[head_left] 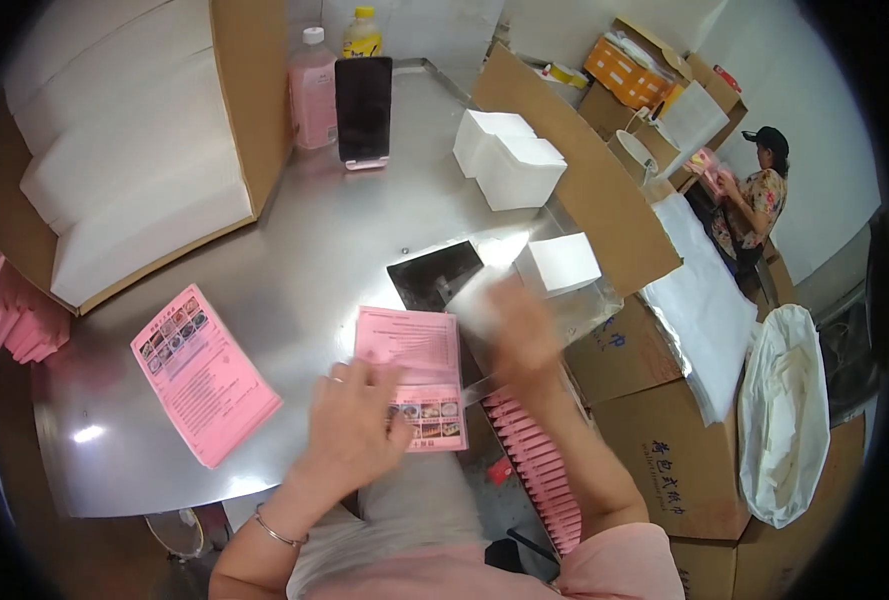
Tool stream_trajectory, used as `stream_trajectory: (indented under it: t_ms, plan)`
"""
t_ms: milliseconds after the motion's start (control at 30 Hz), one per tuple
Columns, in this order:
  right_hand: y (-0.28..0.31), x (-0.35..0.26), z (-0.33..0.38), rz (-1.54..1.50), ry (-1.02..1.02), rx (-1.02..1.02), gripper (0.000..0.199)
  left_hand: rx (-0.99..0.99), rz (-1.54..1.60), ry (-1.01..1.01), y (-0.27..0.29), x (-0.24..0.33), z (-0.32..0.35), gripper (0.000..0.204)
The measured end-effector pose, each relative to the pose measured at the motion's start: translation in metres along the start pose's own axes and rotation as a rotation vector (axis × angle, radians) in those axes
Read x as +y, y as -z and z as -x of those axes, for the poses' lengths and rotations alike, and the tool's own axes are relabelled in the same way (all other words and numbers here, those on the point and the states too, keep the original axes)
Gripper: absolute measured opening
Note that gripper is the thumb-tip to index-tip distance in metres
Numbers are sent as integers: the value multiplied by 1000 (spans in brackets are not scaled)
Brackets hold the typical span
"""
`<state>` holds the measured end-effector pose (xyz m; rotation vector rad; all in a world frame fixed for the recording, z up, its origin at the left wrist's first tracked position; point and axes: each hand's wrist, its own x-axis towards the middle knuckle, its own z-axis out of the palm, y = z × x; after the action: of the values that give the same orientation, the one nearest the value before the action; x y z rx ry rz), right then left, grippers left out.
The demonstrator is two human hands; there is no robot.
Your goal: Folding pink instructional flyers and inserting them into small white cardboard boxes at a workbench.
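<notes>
At the metal table's front edge lies a pink printed plastic sleeve (pixel 419 345) with small food pictures. My left hand (pixel 359 415) holds it, fingers bent over its left side and thumb low. Just right of the sleeve, my right hand (pixel 521 335) is smeared by motion, its fingers closed round a white folded tissue stack (pixel 476 305). Beyond that stack is a dark rectangular plate (pixel 434 275). A small white tissue block (pixel 559 263) stands beside my right hand. Further left lies a pile of pink printed sleeves (pixel 204 375).
An open carton (pixel 244 120) of white tissue stands far left. Behind are a phone (pixel 364 110) on a stand, a pink bottle (pixel 312 90) and more tissue blocks (pixel 509 160). A cardboard flap (pixel 574 160) borders the right. Pink packs (pixel 534 460) fill a box below. Another person (pixel 759 195) sits far right.
</notes>
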<state>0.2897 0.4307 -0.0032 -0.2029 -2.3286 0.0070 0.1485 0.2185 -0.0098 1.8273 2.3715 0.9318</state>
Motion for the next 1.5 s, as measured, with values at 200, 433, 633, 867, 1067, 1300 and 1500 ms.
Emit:
stream_trajectory:
  t_ms: [200,433,633,867,1067,1300,1500]
  plan:
    - [-34,-67,7,-181,117,-273,26,55,7,-14,12,5,-4,76]
    - [-70,19,-5,-32,-209,-448,22,-21,214,104,48,2,8,63]
    - [-20,-8,-17,112,-309,-420,12,356,-193,126,73,-38,41,25]
    - [9,62,-2,578,-408,-18,20,233,-633,375,75,-122,79,15]
    - [0,81,-5,398,-405,37,18,337,-17,303,87,-66,48,11]
    - [-13,47,4,50,-226,149,38,-47,58,-115,-7,7,-8,36]
    - [-27,-93,25,-147,219,-115,49,-10,-198,28,3,-30,10,89]
